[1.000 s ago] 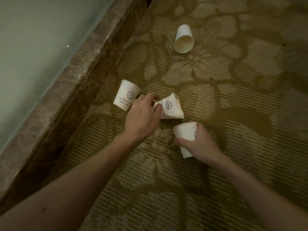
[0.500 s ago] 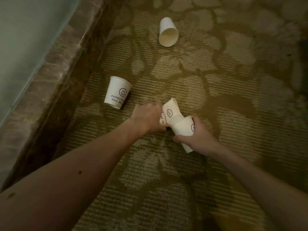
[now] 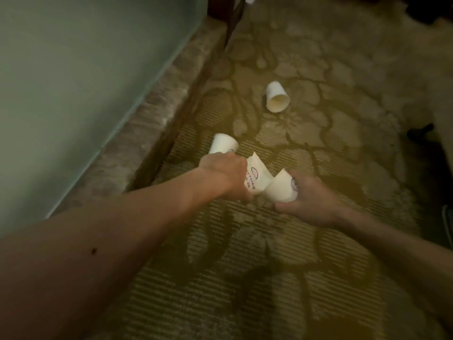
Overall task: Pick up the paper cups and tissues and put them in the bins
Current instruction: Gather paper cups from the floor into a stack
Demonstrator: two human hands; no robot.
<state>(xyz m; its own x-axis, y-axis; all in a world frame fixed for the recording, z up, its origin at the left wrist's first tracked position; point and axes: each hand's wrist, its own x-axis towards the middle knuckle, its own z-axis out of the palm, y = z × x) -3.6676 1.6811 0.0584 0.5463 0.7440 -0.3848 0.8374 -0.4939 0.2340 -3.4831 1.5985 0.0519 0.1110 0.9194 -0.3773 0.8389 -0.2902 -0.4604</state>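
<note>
Within left hand (image 3: 225,174), crumpled printed cup (image 3: 256,179), right hand (image 3: 312,204) holding smooth cup (image 3: 279,190)

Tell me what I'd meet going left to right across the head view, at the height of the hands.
Pale wall → stone skirting → left hand → crushed paper cup that it grips → intact paper cup → right hand that holds it.

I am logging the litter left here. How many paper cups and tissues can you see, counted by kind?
Crushed paper cup, in the left hand: 1
Whole paper cup, in the right hand: 1
Whole paper cups on the carpet: 2 (near cup, far cup)
Tissues in view: 0
Total: 4
</note>
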